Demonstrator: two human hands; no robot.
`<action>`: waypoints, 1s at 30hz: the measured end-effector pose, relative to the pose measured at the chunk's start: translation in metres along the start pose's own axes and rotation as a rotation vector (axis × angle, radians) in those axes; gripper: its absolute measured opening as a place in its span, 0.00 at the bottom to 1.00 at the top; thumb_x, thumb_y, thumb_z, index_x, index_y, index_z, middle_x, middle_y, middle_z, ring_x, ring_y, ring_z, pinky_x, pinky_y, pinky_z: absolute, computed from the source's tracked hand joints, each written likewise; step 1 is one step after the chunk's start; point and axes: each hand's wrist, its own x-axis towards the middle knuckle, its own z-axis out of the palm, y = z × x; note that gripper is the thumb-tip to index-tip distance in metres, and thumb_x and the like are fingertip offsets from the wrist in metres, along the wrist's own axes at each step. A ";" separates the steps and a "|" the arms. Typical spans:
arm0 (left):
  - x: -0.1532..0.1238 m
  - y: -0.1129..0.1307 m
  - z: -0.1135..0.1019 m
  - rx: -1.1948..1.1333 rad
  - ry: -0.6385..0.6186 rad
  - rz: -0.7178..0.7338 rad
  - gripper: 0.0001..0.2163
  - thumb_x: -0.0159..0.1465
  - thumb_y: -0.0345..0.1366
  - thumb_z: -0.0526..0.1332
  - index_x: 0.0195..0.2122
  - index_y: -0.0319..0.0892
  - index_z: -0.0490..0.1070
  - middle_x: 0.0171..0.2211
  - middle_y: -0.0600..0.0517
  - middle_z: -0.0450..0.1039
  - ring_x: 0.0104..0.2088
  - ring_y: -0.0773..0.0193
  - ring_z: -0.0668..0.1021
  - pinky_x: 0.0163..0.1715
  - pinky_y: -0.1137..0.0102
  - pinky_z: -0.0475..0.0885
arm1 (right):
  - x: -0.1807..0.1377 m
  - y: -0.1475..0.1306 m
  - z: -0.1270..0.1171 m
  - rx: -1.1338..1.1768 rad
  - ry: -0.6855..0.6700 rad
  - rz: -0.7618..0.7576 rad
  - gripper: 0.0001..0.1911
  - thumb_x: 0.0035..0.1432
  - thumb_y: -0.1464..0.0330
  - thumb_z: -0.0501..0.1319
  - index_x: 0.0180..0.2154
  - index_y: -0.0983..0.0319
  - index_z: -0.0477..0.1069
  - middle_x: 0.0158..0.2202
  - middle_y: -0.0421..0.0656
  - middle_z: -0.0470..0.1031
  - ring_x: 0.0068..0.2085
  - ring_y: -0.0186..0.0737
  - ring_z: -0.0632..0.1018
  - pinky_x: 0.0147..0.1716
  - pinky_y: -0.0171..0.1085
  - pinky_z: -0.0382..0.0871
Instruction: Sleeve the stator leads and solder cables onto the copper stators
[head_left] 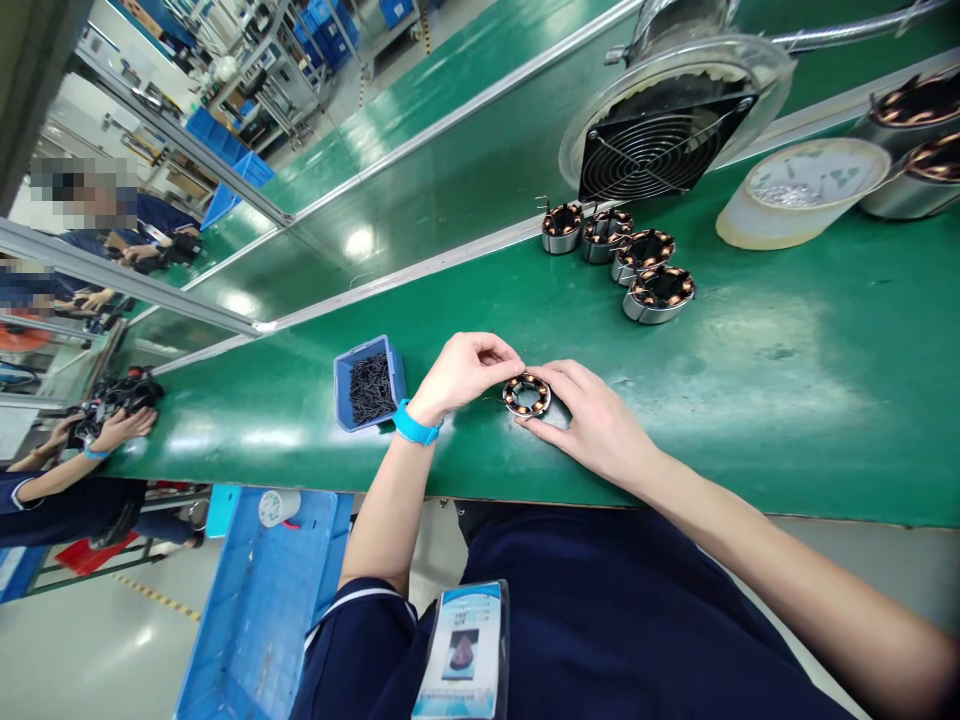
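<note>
A small round motor stator point(526, 394) with copper windings lies on the green bench point(787, 380) close to its front edge. My right hand point(592, 420) grips its right side with curled fingers. My left hand point(465, 370), with a blue wristband, hovers over its left rim with fingertips pinched together; what they pinch is too small to make out. A small blue tray point(367, 382) of dark thin pins sits just left of my left wrist.
Several more stators point(622, 255) stand in a row farther back. Behind them are a black fan grille point(660, 150), a white dish point(806, 190) and larger wound stators point(919, 145) at the right. A co-worker's hands point(112, 425) work at far left. A blue crate point(262, 610) sits below the bench.
</note>
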 end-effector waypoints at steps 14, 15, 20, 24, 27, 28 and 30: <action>-0.003 0.001 -0.017 0.096 -0.074 -0.012 0.15 0.64 0.46 0.63 0.28 0.38 0.74 0.27 0.52 0.73 0.29 0.67 0.71 0.31 0.71 0.64 | 0.012 0.004 -0.020 0.045 -0.011 -0.009 0.18 0.64 0.65 0.64 0.54 0.60 0.69 0.50 0.49 0.74 0.49 0.53 0.77 0.49 0.50 0.75; -0.001 -0.002 -0.014 -0.011 -0.100 0.002 0.16 0.62 0.48 0.64 0.29 0.38 0.74 0.28 0.51 0.74 0.30 0.67 0.72 0.33 0.71 0.65 | 0.013 0.005 -0.020 0.051 -0.019 -0.015 0.18 0.63 0.65 0.64 0.54 0.60 0.69 0.50 0.49 0.74 0.49 0.52 0.78 0.49 0.50 0.75; 0.008 -0.015 0.001 -0.317 -0.092 0.031 0.21 0.57 0.54 0.70 0.30 0.38 0.75 0.29 0.50 0.75 0.30 0.69 0.72 0.34 0.71 0.67 | 0.014 0.007 -0.020 0.076 -0.031 -0.032 0.20 0.63 0.65 0.63 0.56 0.59 0.69 0.52 0.49 0.74 0.50 0.52 0.78 0.51 0.51 0.75; -0.011 -0.014 -0.004 -0.190 0.084 0.007 0.22 0.62 0.57 0.66 0.33 0.39 0.76 0.28 0.52 0.72 0.27 0.69 0.69 0.30 0.72 0.65 | 0.012 0.006 -0.021 0.089 -0.040 0.000 0.21 0.64 0.65 0.63 0.57 0.57 0.69 0.53 0.49 0.74 0.53 0.54 0.77 0.53 0.53 0.75; -0.030 -0.009 -0.010 -0.056 0.025 -0.006 0.21 0.64 0.56 0.64 0.31 0.39 0.74 0.26 0.53 0.70 0.27 0.69 0.68 0.28 0.72 0.62 | 0.011 0.006 -0.021 0.090 -0.033 0.008 0.21 0.64 0.65 0.63 0.58 0.57 0.68 0.53 0.50 0.74 0.53 0.54 0.77 0.52 0.53 0.75; -0.034 -0.009 -0.010 -0.032 -0.010 -0.006 0.21 0.64 0.55 0.64 0.31 0.39 0.74 0.26 0.53 0.70 0.27 0.69 0.69 0.29 0.72 0.63 | 0.011 0.006 -0.020 0.089 -0.032 0.006 0.22 0.64 0.65 0.63 0.58 0.57 0.68 0.53 0.50 0.73 0.53 0.54 0.77 0.52 0.53 0.75; -0.036 -0.010 -0.009 -0.031 -0.043 0.007 0.20 0.67 0.54 0.62 0.31 0.39 0.74 0.28 0.52 0.72 0.29 0.68 0.70 0.30 0.72 0.63 | 0.011 0.007 -0.020 0.085 -0.027 0.004 0.22 0.64 0.65 0.63 0.58 0.57 0.68 0.52 0.49 0.73 0.53 0.53 0.77 0.52 0.52 0.75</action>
